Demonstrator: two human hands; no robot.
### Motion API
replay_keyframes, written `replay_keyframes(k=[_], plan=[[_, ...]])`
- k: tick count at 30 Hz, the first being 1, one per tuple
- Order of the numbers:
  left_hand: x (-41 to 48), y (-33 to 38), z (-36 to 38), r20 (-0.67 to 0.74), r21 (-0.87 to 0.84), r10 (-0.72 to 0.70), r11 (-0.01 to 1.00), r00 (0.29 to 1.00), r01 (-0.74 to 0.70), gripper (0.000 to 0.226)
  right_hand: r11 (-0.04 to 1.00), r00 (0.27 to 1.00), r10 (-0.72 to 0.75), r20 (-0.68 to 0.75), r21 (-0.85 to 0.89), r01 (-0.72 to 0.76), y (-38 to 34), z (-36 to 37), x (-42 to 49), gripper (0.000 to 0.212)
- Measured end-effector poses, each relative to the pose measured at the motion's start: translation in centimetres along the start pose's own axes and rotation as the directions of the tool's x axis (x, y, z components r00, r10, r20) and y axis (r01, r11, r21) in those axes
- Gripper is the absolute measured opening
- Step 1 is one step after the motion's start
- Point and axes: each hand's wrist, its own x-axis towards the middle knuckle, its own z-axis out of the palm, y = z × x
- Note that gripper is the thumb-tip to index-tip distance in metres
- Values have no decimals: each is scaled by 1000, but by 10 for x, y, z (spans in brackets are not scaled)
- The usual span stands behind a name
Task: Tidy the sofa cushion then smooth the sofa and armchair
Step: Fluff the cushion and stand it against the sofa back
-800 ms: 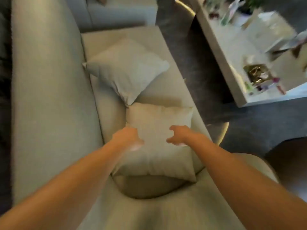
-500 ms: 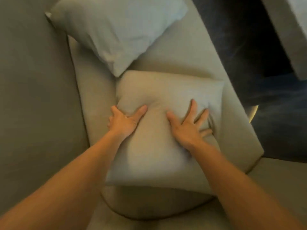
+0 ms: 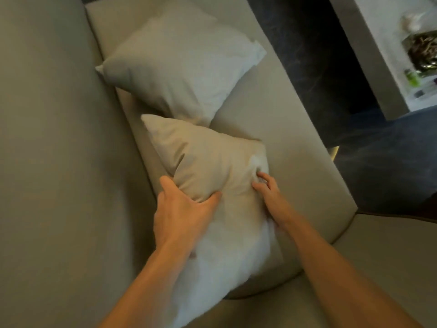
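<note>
A beige near cushion (image 3: 212,162) stands tilted on the grey sofa seat (image 3: 283,143), raised off the seat on its left side. My left hand (image 3: 182,214) grips its left edge, thumb on the front face. My right hand (image 3: 267,192) pinches the fabric at its right edge, and the cloth is creased there. A second, paler cushion (image 3: 179,65) lies flat on the seat behind it, one corner touching the near cushion's top.
The sofa backrest (image 3: 59,138) fills the left side. The sofa armrest (image 3: 383,256) curves around at lower right. Dark carpet (image 3: 378,162) lies to the right, with a light coffee table (image 3: 369,62) holding small items at upper right.
Both hands went from reaching, to pressing flat on the near cushion, to gripping its two edges. The cushion has lifted and turned from lying flat.
</note>
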Motion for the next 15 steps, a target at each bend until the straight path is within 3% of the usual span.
replay_keyframes(k=[2,5,10,12,15], plan=[[-9,-13,-36,-79,72,5,997,997,0,77,999,992,-13,123,48,7,-19,45,3,46],[-13,-34,-63,-219,74,-80,992,972,98,77,997,958,-60,281,-38,74,-39,100,17,39],[-11,-25,-80,-130,140,-16,990,991,34,77,992,949,-58,309,-88,89,-43,112,28,43],[-2,-18,-94,-219,247,131,966,967,-75,85,989,926,-27,377,-122,78,-48,104,30,44],[33,20,-103,-411,310,407,904,816,-295,81,951,901,107,421,-308,31,-74,76,52,36]])
